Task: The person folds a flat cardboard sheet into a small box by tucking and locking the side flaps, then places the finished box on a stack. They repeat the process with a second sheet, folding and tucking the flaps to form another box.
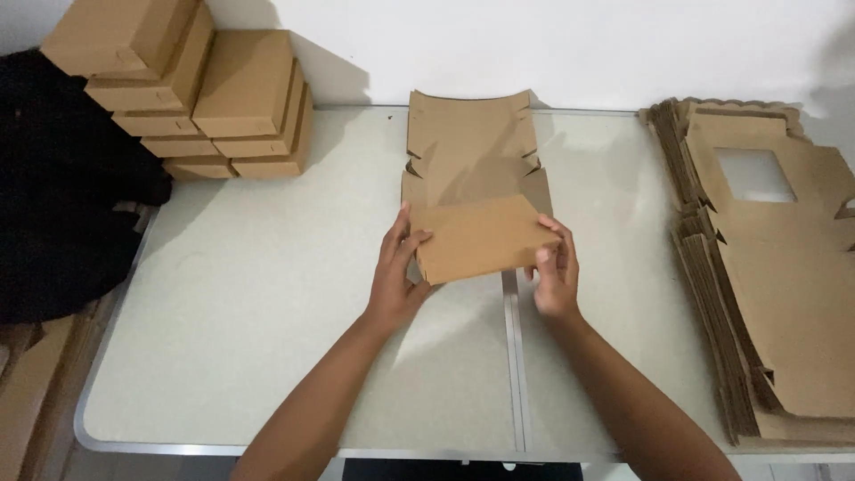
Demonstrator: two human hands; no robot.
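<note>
Two bare hands meet at the middle of the pale table (267,294), both on the same piece of brown cardboard — a flat box blank (472,169) that lies lengthwise away from the person, its far end curling up a little near the white wall. The near flap (481,236) of that blank is folded up and over, and it is this flap the hands have hold of. The left hand (396,272) grips its left edge, fingers spread up along the side with the thumb pressed on the face; the right hand (557,267) pinches the right edge, fingers curled round it. So the hands are apart, one at each side, each clamped on the cardboard. The blank straddles the metal seam (512,356) that runs down the tabletop. Off to the right, well apart from the hands, lies a thick stack of unfolded blanks (775,276), the top one showing a square window cut-out. At the far left corner stands a pile of finished boxes (191,89), closed and stacked several high against the wall, with something dark (53,178) bundled just beside the table edge.
</note>
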